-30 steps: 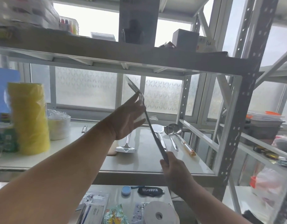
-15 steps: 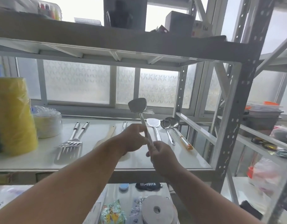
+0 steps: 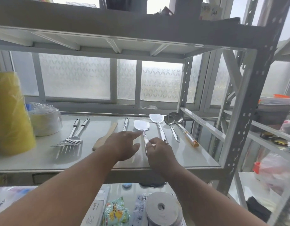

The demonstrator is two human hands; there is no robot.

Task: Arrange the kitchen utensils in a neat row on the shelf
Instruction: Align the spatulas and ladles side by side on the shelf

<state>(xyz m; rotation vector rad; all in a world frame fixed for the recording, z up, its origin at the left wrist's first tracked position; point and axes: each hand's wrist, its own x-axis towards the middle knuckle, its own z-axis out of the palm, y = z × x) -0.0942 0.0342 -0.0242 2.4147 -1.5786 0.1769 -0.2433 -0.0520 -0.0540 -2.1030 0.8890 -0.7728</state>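
Several steel utensils lie in a row on the white shelf (image 3: 43, 160). A flat steel spatula (image 3: 141, 125) lies between my hands, blade away from me. My left hand (image 3: 123, 145) hovers open, its index fingertip at the spatula's neck. My right hand (image 3: 159, 149) is beside the handle, thumb touching it, fingers loosely curled. To the right lie a second spatula (image 3: 156, 119) and two ladles (image 3: 172, 119). On the left lie a fork and slotted turner (image 3: 72, 141) and a wooden spatula (image 3: 105, 137). Another steel handle (image 3: 126, 123) is partly hidden by my left hand.
A tall yellow roll (image 3: 10, 111) and a wrapped white stack (image 3: 46, 121) stand at the shelf's left. A perforated steel post (image 3: 239, 128) rises at the right front corner. The upper shelf is close overhead. Below are a paper roll (image 3: 162, 207) and packets.
The spatula, held up in the air by both hands before, has come down and now lies flat on the shelf. Both hands have loosened their hold on it.
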